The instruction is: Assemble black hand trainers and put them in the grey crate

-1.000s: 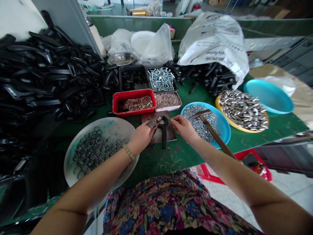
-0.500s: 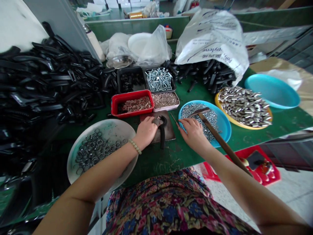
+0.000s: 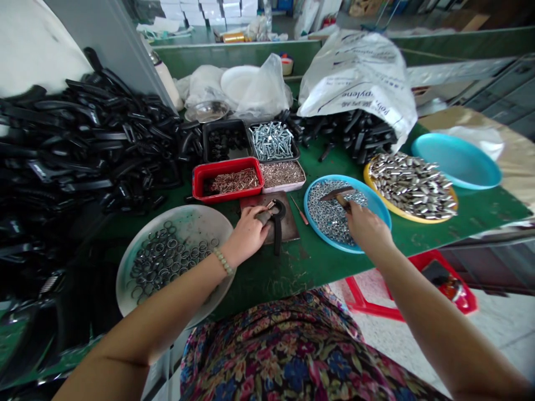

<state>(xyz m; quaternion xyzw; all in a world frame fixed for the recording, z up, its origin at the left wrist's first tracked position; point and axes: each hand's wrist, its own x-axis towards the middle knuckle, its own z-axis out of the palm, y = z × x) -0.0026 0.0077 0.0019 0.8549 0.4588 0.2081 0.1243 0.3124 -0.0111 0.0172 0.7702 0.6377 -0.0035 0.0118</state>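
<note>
My left hand (image 3: 247, 235) is shut on a grey piece (image 3: 263, 217) at the bend of a black curved handle (image 3: 277, 234). That handle rests on a dark metal plate (image 3: 290, 228). My right hand (image 3: 368, 231) grips the wooden shaft of a hammer (image 3: 336, 193), whose metal head lies above a blue plate (image 3: 310, 209) of steel washers. The rest of the shaft is hidden by my hand. Between my hands, a thin awl-like tool (image 3: 300, 210) with an orange handle lies on the green table (image 3: 267, 284).
A huge heap of black handles (image 3: 83, 145) rises at left. A round grey tray (image 3: 196, 223) of metal rings sits by my left arm. Behind stand trays of screws and pins (image 3: 228, 172), a yellow plate (image 3: 412, 186) of metal cylinders, and a white sack (image 3: 359, 78).
My right hand has moved right and closed on the hammer shaft, and the shaft no longer reaches toward the table's front edge. My left hand stays at the black handle.
</note>
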